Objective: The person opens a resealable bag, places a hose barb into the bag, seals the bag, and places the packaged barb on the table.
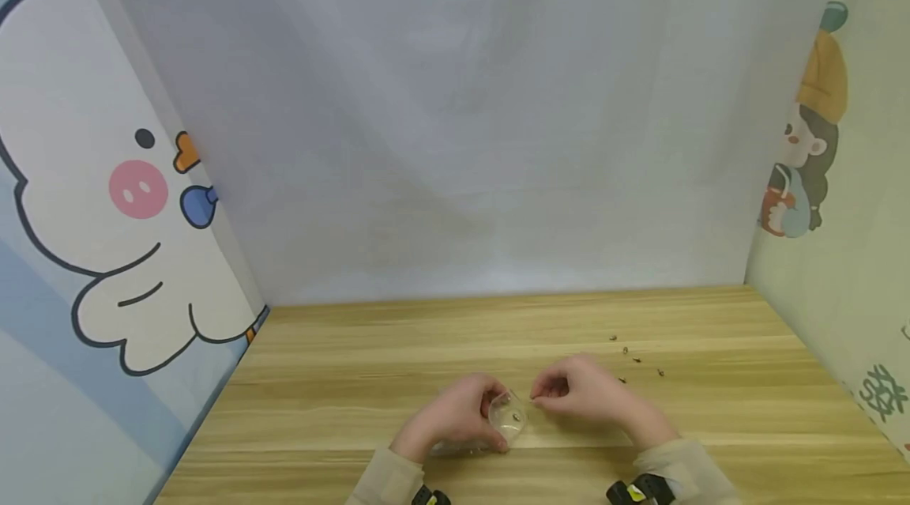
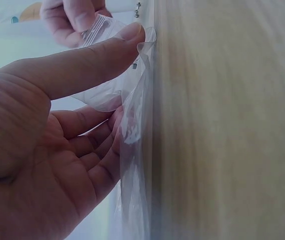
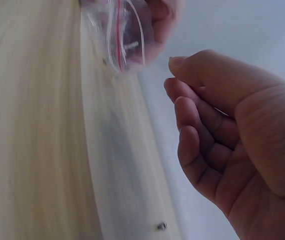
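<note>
My left hand (image 1: 465,410) grips a small clear zip-lock bag (image 1: 509,424) near the table's front middle, thumb on one side and fingers on the other. The bag's mouth is spread and faces my right hand. A small metal screw (image 1: 516,416) shows inside it. My right hand (image 1: 579,390) is just right of the mouth, apart from the bag. In the right wrist view its fingers (image 3: 187,112) are loosely bent, with a gap between thumb and index tip and nothing seen there. A small dark bit by its fingertips in the left wrist view is unclear.
Several small screws (image 1: 637,360) lie scattered on the wooden table (image 1: 341,378), beyond and to the right of my right hand. A pale curtain (image 1: 455,133) hangs behind the table. Printed cartoon panels (image 1: 71,133) stand at both sides.
</note>
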Motion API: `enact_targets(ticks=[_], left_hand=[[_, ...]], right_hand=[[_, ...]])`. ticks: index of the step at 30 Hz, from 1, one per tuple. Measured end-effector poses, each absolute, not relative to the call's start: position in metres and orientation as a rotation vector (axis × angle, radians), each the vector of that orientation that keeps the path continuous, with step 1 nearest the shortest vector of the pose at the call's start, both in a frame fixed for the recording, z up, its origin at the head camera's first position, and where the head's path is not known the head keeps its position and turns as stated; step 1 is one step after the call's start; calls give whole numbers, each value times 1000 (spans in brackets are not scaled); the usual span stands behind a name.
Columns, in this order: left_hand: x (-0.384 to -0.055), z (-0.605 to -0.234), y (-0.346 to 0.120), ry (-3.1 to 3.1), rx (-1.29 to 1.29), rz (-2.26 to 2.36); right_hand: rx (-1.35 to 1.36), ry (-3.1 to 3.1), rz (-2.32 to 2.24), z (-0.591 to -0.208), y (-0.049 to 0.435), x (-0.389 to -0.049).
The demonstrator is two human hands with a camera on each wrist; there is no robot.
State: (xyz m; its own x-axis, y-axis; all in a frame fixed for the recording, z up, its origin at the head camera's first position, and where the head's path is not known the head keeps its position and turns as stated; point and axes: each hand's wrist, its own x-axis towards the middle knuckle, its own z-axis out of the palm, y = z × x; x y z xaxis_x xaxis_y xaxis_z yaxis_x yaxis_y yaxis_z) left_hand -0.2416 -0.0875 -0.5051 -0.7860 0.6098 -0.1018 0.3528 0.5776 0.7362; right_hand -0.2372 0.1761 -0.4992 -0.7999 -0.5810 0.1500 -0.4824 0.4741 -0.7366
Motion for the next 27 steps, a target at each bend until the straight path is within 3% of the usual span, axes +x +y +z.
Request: enact_targets(ticks=[10,27], left_hand=[[-248,-500,-84,2461,819,1020],[-240,-506,-88,2457,801,1096]], right_hand=[[-1023,2490,-1257,-497,144,-239],[-900,2512,-1289,-505,166,-238]])
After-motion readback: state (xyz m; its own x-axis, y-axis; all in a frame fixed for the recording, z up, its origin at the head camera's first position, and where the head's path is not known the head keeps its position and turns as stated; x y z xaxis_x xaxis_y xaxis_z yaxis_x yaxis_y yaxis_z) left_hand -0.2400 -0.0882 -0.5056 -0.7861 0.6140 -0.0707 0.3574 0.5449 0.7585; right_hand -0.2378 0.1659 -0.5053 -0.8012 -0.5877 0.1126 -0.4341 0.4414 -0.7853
